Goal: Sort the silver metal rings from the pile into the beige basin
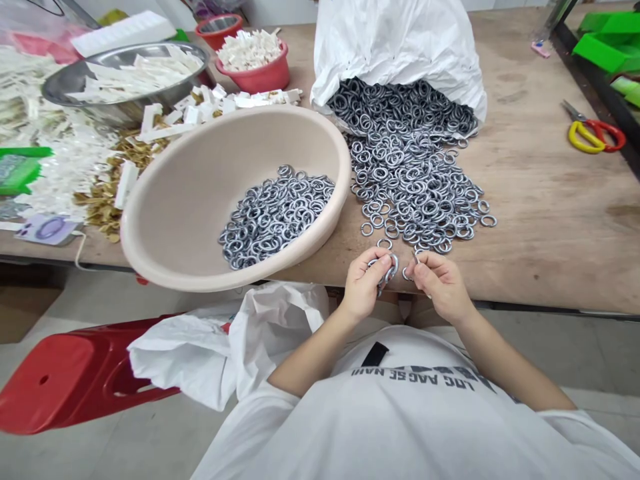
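Note:
Several grey metal rings [390, 268] are pinched in my left hand [364, 283], which is closed at the table's front edge. Close on its right, my right hand [442, 281] is also closed, with a ring [417, 259] between thumb and fingers, partly hidden by them. Just beyond both hands a loose pile of rings [415, 180] spreads over the table, spilling from the mouth of a white sack [395, 40]. To the left, a large beige basin [170, 180] leans tilted toward me, with a heap of similar rings [280, 213] in its lower right part.
A steel bowl [125, 100] and a red bowl [257, 77] of white pieces stand at the back left. Scissors [593, 133] and green bins [607, 43] are at the right. A red stool [55, 380] and a white bag [270, 327] are below the table edge.

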The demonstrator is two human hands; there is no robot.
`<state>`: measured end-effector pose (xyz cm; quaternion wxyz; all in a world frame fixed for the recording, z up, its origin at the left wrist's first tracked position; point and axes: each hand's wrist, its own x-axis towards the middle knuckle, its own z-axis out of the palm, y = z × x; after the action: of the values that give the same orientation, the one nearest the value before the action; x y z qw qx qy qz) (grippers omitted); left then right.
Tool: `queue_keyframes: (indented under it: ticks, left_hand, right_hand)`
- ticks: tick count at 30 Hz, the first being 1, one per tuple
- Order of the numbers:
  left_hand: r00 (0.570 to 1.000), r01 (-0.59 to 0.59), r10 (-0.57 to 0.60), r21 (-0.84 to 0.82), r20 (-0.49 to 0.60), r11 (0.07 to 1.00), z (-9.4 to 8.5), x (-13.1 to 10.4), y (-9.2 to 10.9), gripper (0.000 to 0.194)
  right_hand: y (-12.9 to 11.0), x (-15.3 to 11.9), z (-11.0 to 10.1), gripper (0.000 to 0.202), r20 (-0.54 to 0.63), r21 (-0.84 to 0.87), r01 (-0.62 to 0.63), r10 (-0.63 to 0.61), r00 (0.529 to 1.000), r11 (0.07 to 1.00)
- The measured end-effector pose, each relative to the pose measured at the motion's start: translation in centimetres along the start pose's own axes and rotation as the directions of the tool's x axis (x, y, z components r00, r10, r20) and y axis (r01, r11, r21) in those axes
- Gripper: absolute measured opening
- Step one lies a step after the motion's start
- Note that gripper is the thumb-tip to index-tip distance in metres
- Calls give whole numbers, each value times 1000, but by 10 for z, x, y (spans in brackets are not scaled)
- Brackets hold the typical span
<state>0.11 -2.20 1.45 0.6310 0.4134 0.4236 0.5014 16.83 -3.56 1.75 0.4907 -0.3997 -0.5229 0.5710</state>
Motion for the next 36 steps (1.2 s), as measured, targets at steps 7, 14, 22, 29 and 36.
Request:
queue_keyframes:
  ticks: [7,14,22,29,36]
  left_hand:
    - [1000,3,-3,10,12,1000,-2,1,-2,28]
    - [999,-4,1,51,41,999,-4,1,-2,28]
    - [1000,26,-26,-34,-10,999,-1,1,-2,32]
    - [996,-25,19,-71,-85,997,5,5,-3,35]
    - [994,-107,104,218,27,970,6,1,-5,36]
  right_hand:
    - [10,2,-3,32,-60,206,-27,40,997,978]
    - [12,1,-6,30,-40,169,3,4,999,986]
    - [13,1,-8,30,-16,210,-10,14,1000,978]
    - [8,3,-6,40,-114,376,10,36,993,927]
    - [10,6,-4,25,-102,228,-12,37,994,974]
